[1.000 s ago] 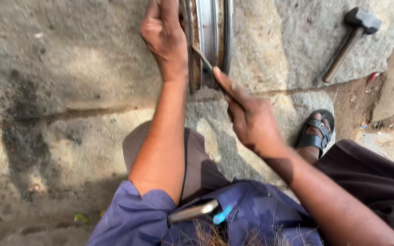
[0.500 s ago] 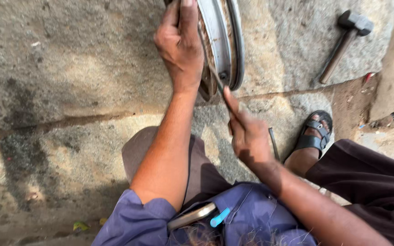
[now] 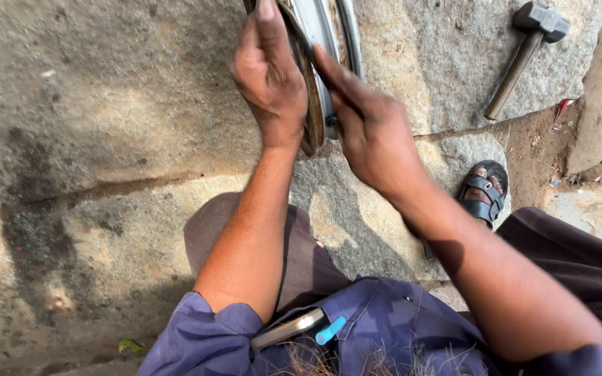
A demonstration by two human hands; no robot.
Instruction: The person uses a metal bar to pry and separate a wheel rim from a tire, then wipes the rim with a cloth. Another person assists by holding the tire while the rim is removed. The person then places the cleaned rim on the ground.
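At twelve o'clock my left hand [image 3: 267, 80] grips the shiny metal wheel rim [image 3: 329, 56]; right hand [image 3: 371, 132] presses flat-fingered against it, so a slip could pinch fingers.

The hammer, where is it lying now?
In the head view, the hammer lies at the upper right on the stone slab, right of the metal rim and above the sandalled foot.

The metal rim [image 3: 329, 42] runs off the top edge; both hands hide its lower part.

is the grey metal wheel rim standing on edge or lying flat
On edge: the grey metal wheel rim stands upright on the stone slab, gripped by the left hand and right hand.
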